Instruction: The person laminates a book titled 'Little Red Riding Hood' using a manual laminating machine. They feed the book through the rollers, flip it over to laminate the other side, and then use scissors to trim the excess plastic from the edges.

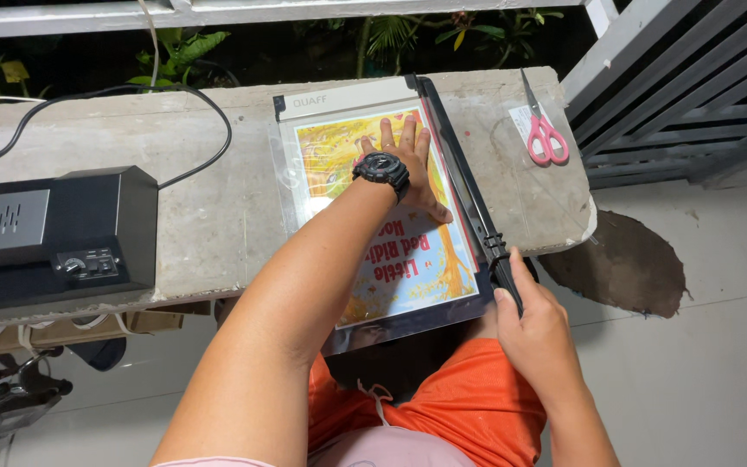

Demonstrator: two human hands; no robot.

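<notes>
On desk, left hand pressed flat on laminated sheet in paper trimmer; right hand clamped on blade handle, blade arm running lengthwise along sheet's right edge, away from body.

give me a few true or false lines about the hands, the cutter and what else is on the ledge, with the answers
1. The left hand lies flat on the colourful sheet. True.
2. The right hand holds the scissors. False: it grips the cutter handle; the scissors lie apart at the ledge's right end.
3. The cutter blade arm is raised high. False: it lies down along the sheet's right edge.
4. A black laminator sits left of the paper cutter. True.
5. The left wrist wears a black watch. True.
</notes>
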